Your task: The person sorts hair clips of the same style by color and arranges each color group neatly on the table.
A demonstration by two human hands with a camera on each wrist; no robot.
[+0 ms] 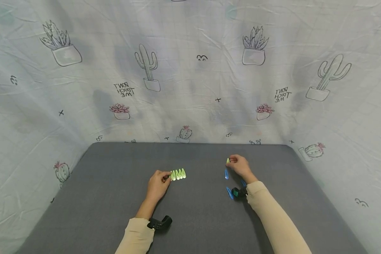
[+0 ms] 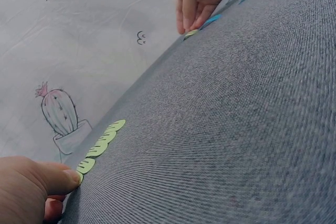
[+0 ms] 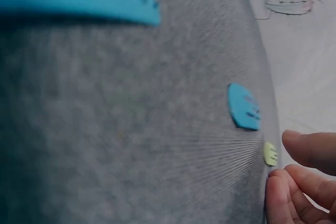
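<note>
Several yellow-green snap hair clips point(image 1: 179, 174) lie side by side in a slanting row on the grey table. My left hand point(image 1: 157, 184) pinches the clip point(image 2: 80, 177) at the row's left end, its thumb hiding much of it. Across the table, my right hand point(image 1: 239, 165) is at a lone green hair clip point(image 3: 270, 153). In the right wrist view its thumb point(image 3: 310, 151) and fingertips stand apart on either side of that clip. A blue hair clip point(image 1: 227, 174) lies just nearer than the green one.
Two more blue clips lie close to the right wrist: one point(image 1: 230, 192) beside the wrist camera point(image 1: 239, 192), the other point(image 1: 243, 183) partly under the forearm. A patterned white cloth point(image 1: 190, 88) rises behind the grey table point(image 1: 197, 218) and along its sides.
</note>
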